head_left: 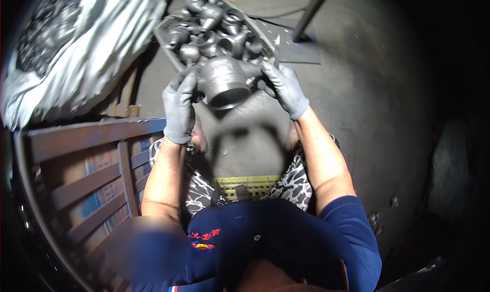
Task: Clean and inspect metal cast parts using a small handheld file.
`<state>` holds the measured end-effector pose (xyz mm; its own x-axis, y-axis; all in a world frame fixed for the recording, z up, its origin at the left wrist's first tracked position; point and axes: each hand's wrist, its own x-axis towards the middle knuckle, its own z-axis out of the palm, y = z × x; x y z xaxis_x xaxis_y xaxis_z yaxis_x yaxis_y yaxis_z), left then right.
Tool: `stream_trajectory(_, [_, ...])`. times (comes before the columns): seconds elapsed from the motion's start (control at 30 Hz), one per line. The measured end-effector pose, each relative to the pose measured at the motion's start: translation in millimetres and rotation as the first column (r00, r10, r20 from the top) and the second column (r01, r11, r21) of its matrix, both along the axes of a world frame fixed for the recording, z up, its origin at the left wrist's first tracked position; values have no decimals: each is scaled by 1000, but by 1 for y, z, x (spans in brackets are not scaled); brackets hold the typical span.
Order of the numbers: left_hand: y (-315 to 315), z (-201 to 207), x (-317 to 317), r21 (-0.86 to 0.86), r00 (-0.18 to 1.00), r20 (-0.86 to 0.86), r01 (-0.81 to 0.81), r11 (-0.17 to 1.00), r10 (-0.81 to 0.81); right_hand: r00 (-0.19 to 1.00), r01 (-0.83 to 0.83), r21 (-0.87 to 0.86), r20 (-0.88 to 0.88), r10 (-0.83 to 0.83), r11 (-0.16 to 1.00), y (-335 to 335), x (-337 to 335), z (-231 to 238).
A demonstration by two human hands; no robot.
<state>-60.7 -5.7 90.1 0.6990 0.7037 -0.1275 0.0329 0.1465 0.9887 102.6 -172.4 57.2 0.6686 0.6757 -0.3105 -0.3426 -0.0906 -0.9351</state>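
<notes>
Both my hands wear grey work gloves and hold up a dull grey metal pipe tee (220, 75), its wide round opening tilted toward me. On its left side, my left hand (178, 108) is closed around the edge. My right hand (287, 90) grips the narrower branch on the right, fingers partly hidden behind it. Just beyond the tee, a long bin (165, 46) is heaped with similar grey metal fittings (210, 17), which point in all directions.
A big white sack (109, 42) of small metal parts stands at the far left. Below it is a brown slatted frame (92, 139). A yellow plastic crate (245, 184) shows between my legs. A dark post (312, 14) rises beyond the bin, right of it.
</notes>
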Motion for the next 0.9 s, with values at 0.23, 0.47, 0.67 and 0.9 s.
stream_trajectory(0.23, [6, 159, -103, 398, 957, 18, -273, 876, 290, 992, -91, -62, 88, 96, 994, -13, 3, -13])
stream_trajectory(0.47, [47, 315, -316, 938, 837, 316, -347, -12, 447, 971, -195, -58, 126, 201, 979, 2, -9, -44])
stream_trajectory(0.67, [120, 351, -468, 757, 326, 423, -640, -132, 845, 969, -237, -145, 29, 244, 961, -1, -9, -64])
stream_trajectory(0.9, [131, 360, -513, 989, 218, -58, 145, 27, 974, 991, -114, -127, -89, 103, 985, -16, -3, -72])
